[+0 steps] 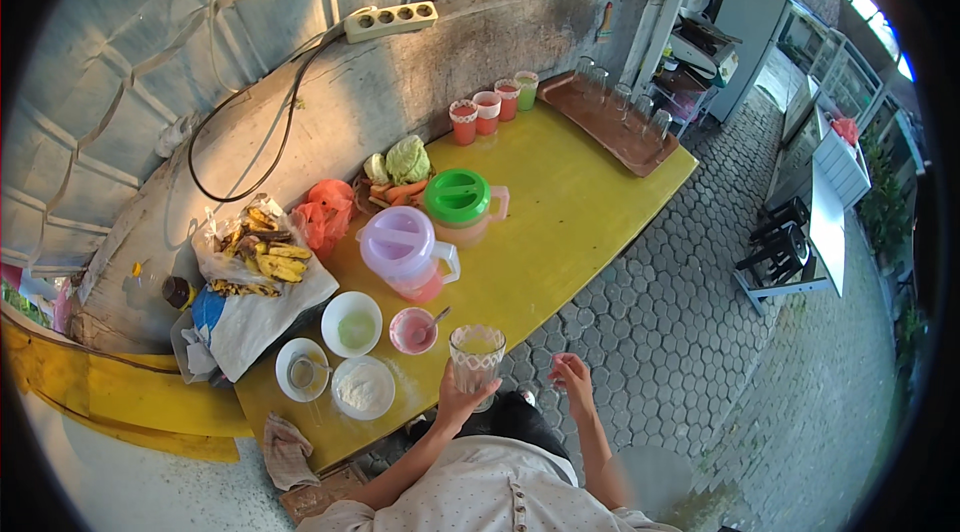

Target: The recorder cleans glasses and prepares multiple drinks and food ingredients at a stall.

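My left hand [458, 400] is wrapped around a clear patterned drinking glass [477, 356], held upright just off the near edge of the yellow table [560, 222]. The glass looks empty apart from a yellowish tint. My right hand [573, 377] hovers to the right of the glass over the paving, fingers loosely curled and holding nothing. Closest to the glass on the table is a small pink bowl with a spoon [413, 330]. Behind it stand a jug with a lilac lid [405, 252] and a jug with a green lid [462, 204].
Three white bowls [350, 324] [362, 388] [302, 370] sit at the near left, a rag [285, 450] below them. Bananas on a plastic bag [262, 252], a cabbage and carrots [400, 172], several filled cups [487, 110] and a tray of glasses [615, 112] lie further back. A power strip [392, 20] sits on the wall.
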Available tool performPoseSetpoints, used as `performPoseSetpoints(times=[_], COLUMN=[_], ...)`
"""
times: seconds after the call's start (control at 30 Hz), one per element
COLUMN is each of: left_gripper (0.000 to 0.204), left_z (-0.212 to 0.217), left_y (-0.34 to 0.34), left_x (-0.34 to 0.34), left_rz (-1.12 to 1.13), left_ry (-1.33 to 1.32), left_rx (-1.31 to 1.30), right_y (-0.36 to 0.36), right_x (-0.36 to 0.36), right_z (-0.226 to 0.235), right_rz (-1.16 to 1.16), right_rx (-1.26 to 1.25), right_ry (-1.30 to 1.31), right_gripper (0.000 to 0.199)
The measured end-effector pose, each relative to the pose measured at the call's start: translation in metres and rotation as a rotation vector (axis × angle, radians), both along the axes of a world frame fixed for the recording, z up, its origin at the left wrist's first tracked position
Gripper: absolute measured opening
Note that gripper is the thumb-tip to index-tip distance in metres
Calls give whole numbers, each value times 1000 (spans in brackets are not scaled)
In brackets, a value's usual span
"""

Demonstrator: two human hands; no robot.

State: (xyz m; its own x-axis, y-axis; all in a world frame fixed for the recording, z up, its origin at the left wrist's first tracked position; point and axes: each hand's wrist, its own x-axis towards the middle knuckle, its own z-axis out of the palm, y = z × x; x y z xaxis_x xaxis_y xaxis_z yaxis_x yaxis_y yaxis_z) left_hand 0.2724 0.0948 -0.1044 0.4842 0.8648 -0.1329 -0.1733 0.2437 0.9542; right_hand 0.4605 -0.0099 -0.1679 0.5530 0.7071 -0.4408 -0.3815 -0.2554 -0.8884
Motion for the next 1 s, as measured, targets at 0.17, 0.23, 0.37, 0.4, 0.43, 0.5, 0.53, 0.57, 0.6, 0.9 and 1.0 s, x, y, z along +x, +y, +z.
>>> performPoseSetpoints(times=[0.17,0.23,0.37,0.4,0.43,0.5,0.53,0.57,0.6,0.9,1.0], left_gripper=[62,63,67,67,67,66,64,64,62,60,60], left_z=[-12,-15,-24,-27,-32,-46,-54,-62,-69,-118,-128], left_y=[11,13,29,31,33,37,42,49,54,90,99], left_x=[51,66,93,94,94,98,103,114,126,185,191], left_rz=[75,145,266,295,283,328,360,370,387,650,709], left_ry=[249,320,478,543,610,631,639,624,585,460,501], left_rx=[241,356,565,647,626,576,540,545,544,295,328], right_y=[44,73,172,198,224,275,296,312,327,368,358], right_x=[72,104,149,153,152,145,141,146,151,167,171], right_z=[0,-3,-22,-23,-18,-4,1,-4,-10,-26,-38], right_rz=[125,191,337,370,368,404,437,438,441,881,863], right_rx=[44,88,158,199,204,186,168,176,179,210,249], right_ry=[-88,-130,-530,-705,-716,-773,-823,-841,-955,-337,-115], right_gripper=[24,28,41,45,48,52,54,54,54,41,43])
